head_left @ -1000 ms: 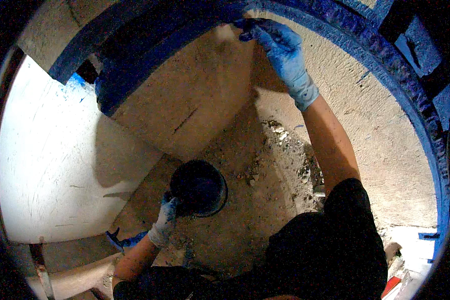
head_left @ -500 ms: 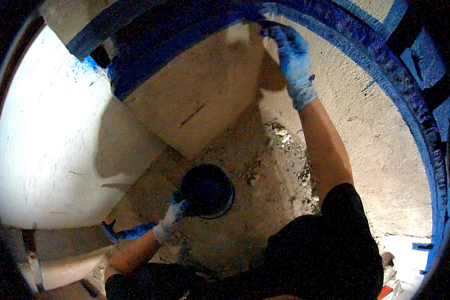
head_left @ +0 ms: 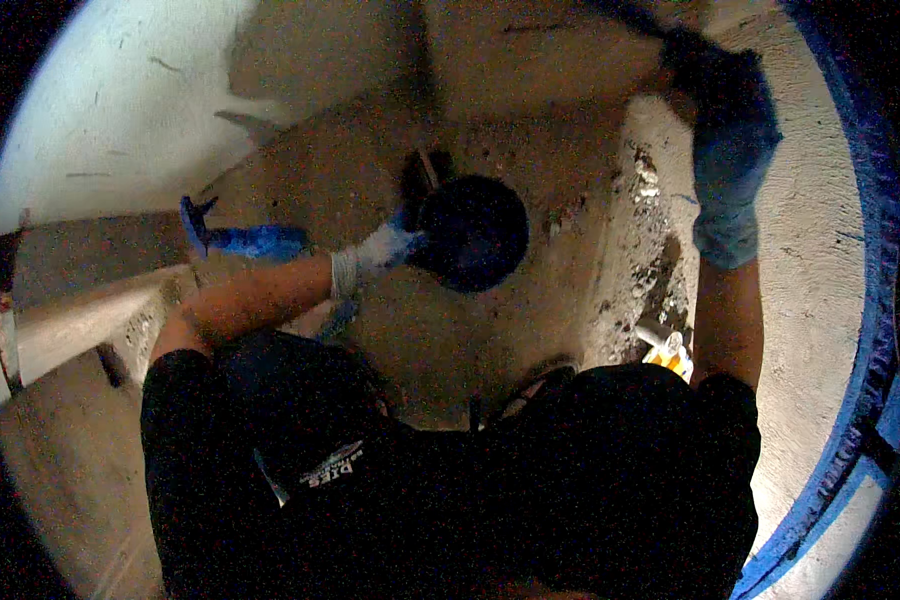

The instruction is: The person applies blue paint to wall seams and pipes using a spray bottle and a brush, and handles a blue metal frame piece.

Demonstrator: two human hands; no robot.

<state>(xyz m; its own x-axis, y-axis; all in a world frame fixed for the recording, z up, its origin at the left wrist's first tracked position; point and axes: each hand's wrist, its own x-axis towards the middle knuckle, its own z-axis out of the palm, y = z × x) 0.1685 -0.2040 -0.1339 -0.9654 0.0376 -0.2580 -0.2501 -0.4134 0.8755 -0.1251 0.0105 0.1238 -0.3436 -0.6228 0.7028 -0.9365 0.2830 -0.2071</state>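
My left hand [head_left: 375, 250], in a pale glove smeared with blue, is closed on the near-left rim of a round black bucket [head_left: 473, 235]. Its inside looks dark, and I cannot make out the contents. At the upper right, my right hand [head_left: 728, 125] wears a bluish glove, darkly stained over the fingers. The fingers are bent round a long dark tool [head_left: 625, 15] that runs off the top edge; its kind is hidden by shadow. Beyond my left forearm lies a hammer [head_left: 255, 240] with a blue handle and dark head.
A rough pale wall [head_left: 805, 300] curves along my right, edged by a blue-painted band [head_left: 875, 270]. Rubble [head_left: 645, 250] lies along its foot, with a white and yellow item [head_left: 668, 350] nearer me. A smooth white panel [head_left: 130, 110] stands at the left. A stick [head_left: 428, 168] shows behind the bucket.
My view has tipped down, so the blue band overhead has left the picture. My right hand has come off that band, down and to the right. The left hand stays on the bucket.
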